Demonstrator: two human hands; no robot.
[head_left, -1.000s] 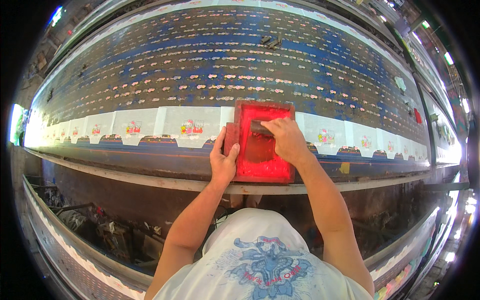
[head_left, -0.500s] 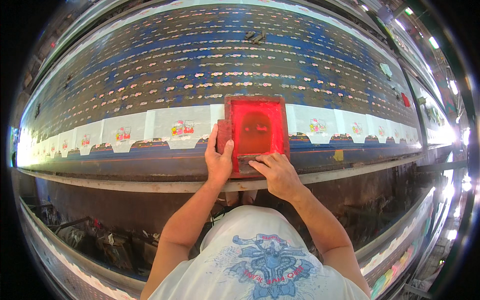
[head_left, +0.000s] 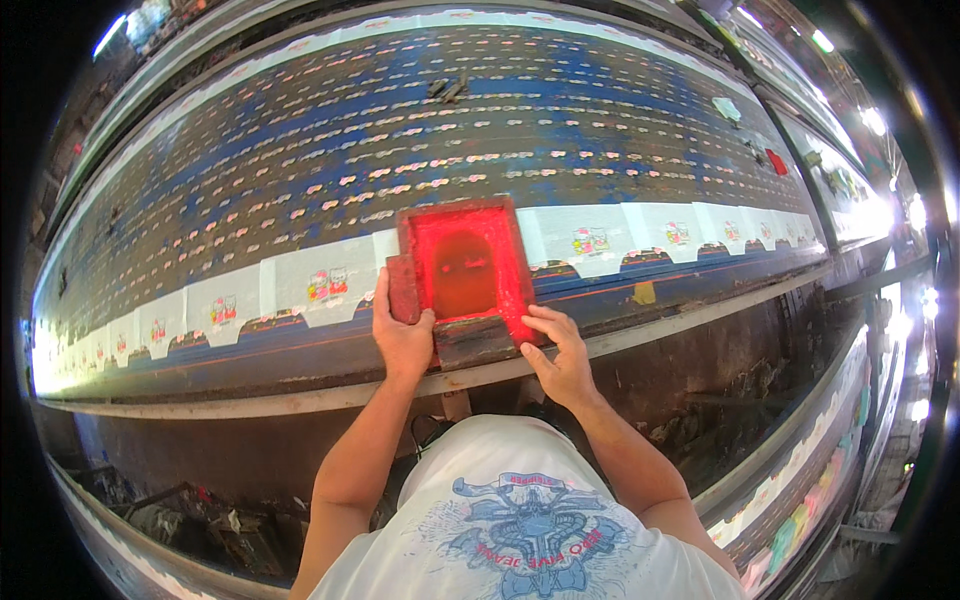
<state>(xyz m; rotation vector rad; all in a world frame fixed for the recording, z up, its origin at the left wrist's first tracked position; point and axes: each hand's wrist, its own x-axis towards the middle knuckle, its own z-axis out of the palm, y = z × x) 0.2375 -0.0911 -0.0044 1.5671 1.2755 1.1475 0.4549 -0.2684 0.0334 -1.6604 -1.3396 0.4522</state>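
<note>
A screen printing frame (head_left: 512, 245) with a dark red wooden rim lies over the row of white fabric pieces at the table's near edge. Wet red ink coats its inside around a darker rounded mesh area. My left hand (head_left: 402, 342) grips the wooden block (head_left: 402, 290) on the frame's left side, thumb toward the near corner. At the near end of the frame rests a dark squeegee (head_left: 475, 341), untouched by my fingers. My right hand (head_left: 560, 355) pinches the frame's right rim by the near corner, fingers above and thumb below.
White fabric pieces (head_left: 230, 300) with printed cartoon figures line the long printing table (head_left: 330, 150) on both sides. Small dark objects (head_left: 447, 90) lie farther back. A red cloth (head_left: 777, 162) and a pale cloth (head_left: 727, 110) lie at the right. A rail (head_left: 660, 345) runs along the near edge.
My right hand has left the squeegee and taken hold of the frame's right rim. The frame has shifted left in view, and the whole view has tilted. My left hand keeps its grip.
</note>
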